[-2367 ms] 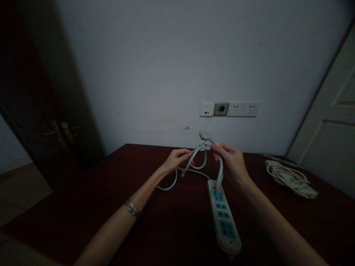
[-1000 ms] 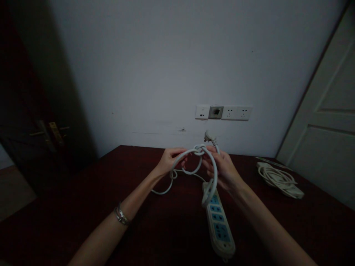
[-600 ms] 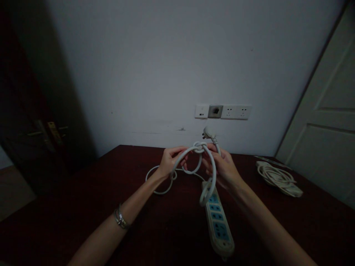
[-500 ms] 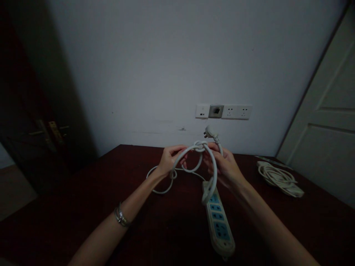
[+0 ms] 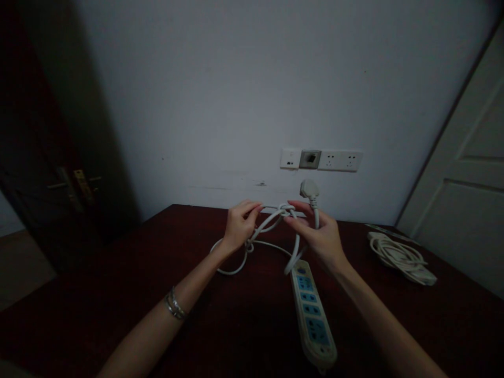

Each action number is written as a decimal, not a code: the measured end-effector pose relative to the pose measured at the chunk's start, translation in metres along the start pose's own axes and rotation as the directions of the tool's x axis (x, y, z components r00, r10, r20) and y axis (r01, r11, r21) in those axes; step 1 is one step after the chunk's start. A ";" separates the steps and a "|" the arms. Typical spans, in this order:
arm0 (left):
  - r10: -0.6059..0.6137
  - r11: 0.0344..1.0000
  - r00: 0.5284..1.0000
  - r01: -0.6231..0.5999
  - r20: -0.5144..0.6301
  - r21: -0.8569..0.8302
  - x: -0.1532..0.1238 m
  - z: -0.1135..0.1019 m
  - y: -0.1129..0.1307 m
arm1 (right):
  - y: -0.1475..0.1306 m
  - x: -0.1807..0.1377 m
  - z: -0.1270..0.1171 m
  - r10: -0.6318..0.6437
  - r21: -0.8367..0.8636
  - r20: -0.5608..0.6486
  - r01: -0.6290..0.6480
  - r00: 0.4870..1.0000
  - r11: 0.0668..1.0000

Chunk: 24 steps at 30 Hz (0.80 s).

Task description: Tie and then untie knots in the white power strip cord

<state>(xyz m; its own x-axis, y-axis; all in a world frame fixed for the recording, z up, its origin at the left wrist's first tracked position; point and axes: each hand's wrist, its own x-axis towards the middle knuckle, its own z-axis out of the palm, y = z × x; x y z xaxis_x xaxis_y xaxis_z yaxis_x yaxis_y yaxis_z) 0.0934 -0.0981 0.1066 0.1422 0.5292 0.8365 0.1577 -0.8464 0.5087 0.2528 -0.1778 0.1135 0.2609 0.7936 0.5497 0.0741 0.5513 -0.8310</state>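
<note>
Head view: left hand (image 5: pixel 239 227) pinches the white cord (image 5: pixel 297 241); right hand (image 5: pixel 323 237) grips its knot (image 5: pixel 286 210), raised above the table (image 5: pixel 240 325) near the power strip (image 5: pixel 314 315). Working this knot seems the step; next, firm pinches seem called for.

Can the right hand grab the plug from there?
Probably yes: the plug stands just above the right hand, and nothing seems to block the way. It holds the knotted cord, though, so it may have to let go first.

Open tabletop (image 5: pixel 137 273) left, looped cable (image 5: pixel 286 209) barring the middle, power strip (image 5: pixel 314 310) nearer; wall (image 5: pixel 220 105) behind
</note>
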 end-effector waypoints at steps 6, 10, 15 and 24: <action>-0.049 0.995 0.999 0.051 0.020 -0.083 -0.006 0.004 -0.003 | 0.005 0.003 -0.002 -0.125 -0.101 -0.010 0.123 0.992 0.987; -0.114 0.959 0.983 0.146 0.140 -0.241 -0.007 0.005 0.001 | 0.010 0.006 -0.004 -0.155 -0.053 -0.032 0.153 0.987 0.987; -0.240 0.862 0.904 0.366 0.353 -0.350 -0.009 0.006 0.011 | 0.012 0.007 -0.004 0.004 0.099 -0.061 0.002 0.998 0.995; -0.316 0.660 0.794 0.577 0.520 -0.480 -0.011 0.012 0.003 | 0.004 0.003 0.002 0.291 0.432 -0.099 -0.222 0.951 0.874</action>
<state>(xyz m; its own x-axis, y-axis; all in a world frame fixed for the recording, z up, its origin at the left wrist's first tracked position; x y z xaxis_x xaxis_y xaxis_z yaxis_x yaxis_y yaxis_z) 0.1039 -0.1059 0.0967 0.5711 0.7182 0.3976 -0.2832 -0.2822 0.9166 0.2524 -0.1731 0.1115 0.3655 0.8900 0.2725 -0.4092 0.4166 -0.8118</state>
